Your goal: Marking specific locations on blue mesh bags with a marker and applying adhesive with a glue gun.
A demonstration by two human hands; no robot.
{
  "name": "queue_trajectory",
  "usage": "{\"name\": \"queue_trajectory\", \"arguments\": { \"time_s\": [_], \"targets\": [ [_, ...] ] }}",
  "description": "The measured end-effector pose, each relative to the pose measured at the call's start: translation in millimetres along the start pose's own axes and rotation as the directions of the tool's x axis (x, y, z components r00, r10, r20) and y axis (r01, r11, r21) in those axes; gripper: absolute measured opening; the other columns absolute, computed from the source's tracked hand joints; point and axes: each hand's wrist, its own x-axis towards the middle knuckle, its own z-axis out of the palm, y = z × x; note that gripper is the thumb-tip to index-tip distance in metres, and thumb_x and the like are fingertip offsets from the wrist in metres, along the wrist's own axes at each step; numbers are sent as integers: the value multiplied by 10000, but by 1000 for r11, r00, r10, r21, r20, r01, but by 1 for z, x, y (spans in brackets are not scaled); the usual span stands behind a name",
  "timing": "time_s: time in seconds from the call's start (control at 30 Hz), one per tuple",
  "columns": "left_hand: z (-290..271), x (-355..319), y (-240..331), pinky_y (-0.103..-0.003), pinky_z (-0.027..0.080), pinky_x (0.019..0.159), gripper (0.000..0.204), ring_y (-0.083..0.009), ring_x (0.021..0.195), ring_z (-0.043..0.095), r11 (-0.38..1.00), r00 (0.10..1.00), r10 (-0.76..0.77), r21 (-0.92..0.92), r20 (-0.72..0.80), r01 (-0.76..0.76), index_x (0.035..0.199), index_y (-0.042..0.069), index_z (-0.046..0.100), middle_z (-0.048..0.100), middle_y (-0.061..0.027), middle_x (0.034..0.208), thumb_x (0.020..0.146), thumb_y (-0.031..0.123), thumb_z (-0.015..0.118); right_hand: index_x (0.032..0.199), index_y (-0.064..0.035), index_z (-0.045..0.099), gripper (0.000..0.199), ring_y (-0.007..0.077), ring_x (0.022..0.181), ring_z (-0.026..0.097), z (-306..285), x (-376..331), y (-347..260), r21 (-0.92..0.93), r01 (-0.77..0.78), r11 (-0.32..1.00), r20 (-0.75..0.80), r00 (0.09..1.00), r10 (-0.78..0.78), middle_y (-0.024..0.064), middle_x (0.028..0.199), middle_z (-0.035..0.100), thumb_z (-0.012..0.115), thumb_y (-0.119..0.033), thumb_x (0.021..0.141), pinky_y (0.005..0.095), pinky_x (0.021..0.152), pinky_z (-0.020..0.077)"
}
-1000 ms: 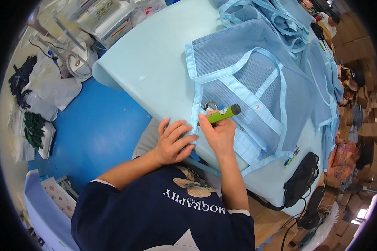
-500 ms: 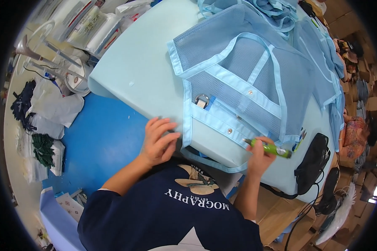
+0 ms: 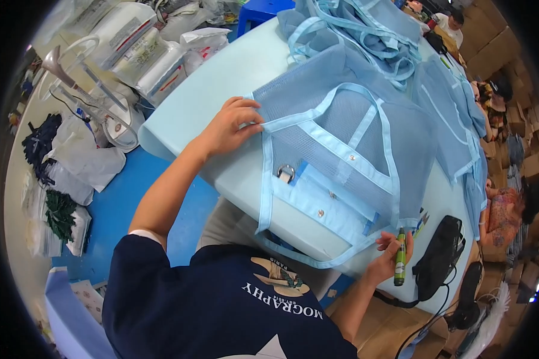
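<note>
A light blue mesh bag lies spread on the padded table, with pale blue trim, a looped handle and snap buttons. My left hand is at its left corner, fingers closed on the trimmed edge. My right hand is near the bag's lower right corner and holds a green marker pen upright, with its tip end at the trim. On the bag's front band sits a metal ring with a white tab. A strap of the bag hangs over the table's near edge.
More blue mesh bags are piled at the far side. A black pouch with cables lies at the right. On the left are a steamer-like device, plastic-wrapped packs and dark green cords. Other people sit beyond the right side.
My left hand has moved up and away from me to the bag's left corner. My right hand has shifted right and nearer to me, and the marker has turned from sideways to upright.
</note>
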Motion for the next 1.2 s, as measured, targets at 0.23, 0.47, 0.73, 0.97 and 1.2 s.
{"name": "queue_trajectory", "arguments": {
  "time_s": [0.23,0.47,0.73,0.97,1.2],
  "targets": [
    [-16,52,-12,-246,438,674,159,-96,742,564,713,893,-225,-558,390,424,845,59,679,648,-10,784,812,211,646,1138,-9,545,298,303,948,573,28,39,14,-690,316,651,136,940,-313,164,1034,612,603,-76,854,381,855,436],
    [-4,76,-42,-201,427,612,100,-47,649,532,407,771,-255,-658,584,633,785,68,703,605,36,691,776,156,655,1120,-37,559,299,324,910,574,32,64,17,-732,453,508,307,886,-347,163,978,616,615,-63,827,386,788,445],
    [12,98,-42,-249,464,578,176,-95,615,560,637,759,-313,-466,571,614,810,47,700,619,-11,679,760,204,638,1124,-41,559,312,222,834,633,20,68,58,-504,264,822,40,958,-284,118,931,645,614,-6,819,326,770,486],
    [12,82,-9,-323,485,671,172,-228,711,621,929,894,-360,15,265,370,850,-4,652,638,-141,741,750,132,616,1125,-14,526,316,163,908,601,5,68,45,-299,108,948,-83,987,-138,116,981,632,631,-20,827,277,814,474],
    [41,67,78,-383,436,845,239,-322,1011,552,978,970,205,60,-132,-199,1002,45,584,576,-147,1096,769,-5,576,1116,-32,525,340,139,869,596,-31,58,30,-77,-182,980,-112,979,173,108,954,642,666,-56,808,262,764,476]
  ]
}}
